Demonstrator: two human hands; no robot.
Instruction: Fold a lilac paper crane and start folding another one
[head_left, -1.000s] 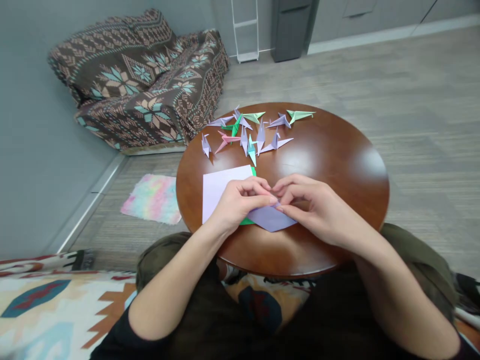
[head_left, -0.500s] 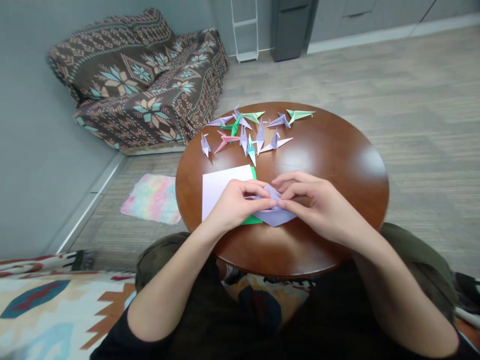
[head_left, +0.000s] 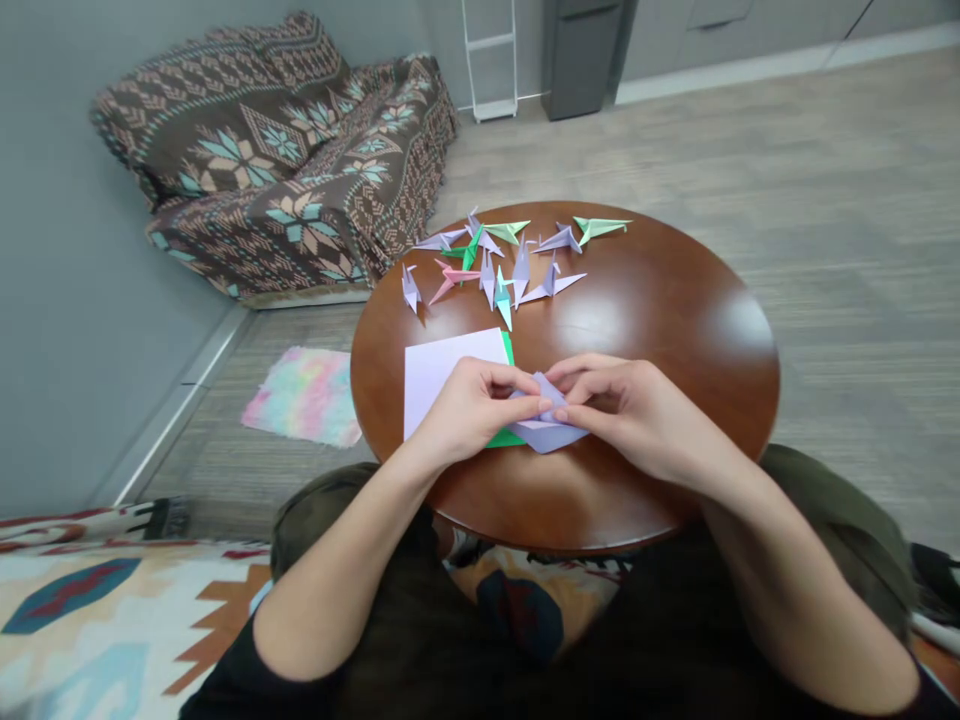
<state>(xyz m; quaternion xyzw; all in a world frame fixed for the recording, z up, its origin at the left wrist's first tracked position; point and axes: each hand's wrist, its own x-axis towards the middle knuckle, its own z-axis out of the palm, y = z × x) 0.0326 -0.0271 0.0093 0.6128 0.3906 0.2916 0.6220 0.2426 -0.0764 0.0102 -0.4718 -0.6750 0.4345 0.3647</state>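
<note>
Lilac folded origami paper sits just below the middle of the frame, on the near part of a round, polished brown wooden tabletop, its creased peak rising between the two hands. The person's left hand comes in from the lower left with its grip closed, the fingertips pressed on the paper's left side. The right hand reaches in from the lower right, its grip also closed, pinching the paper's right side, so the two hands nearly meet. Just left of the folded paper, partly under the left hand, lies a flat pale lilac square sheet, with a bright green paper sheet showing at its right edge and again beside the fold. Farther up the tabletop, well apart from the hands, a loose cluster of paper origami cranes in lilac, mint green, teal and pink spreads across the upper middle. At the upper left, a brown patterned throw covers a low sofa, and a pastel tie-dye cloth lies on the grey floor left of the tabletop. A colourful geometric blanket fills the lower left corner.
</note>
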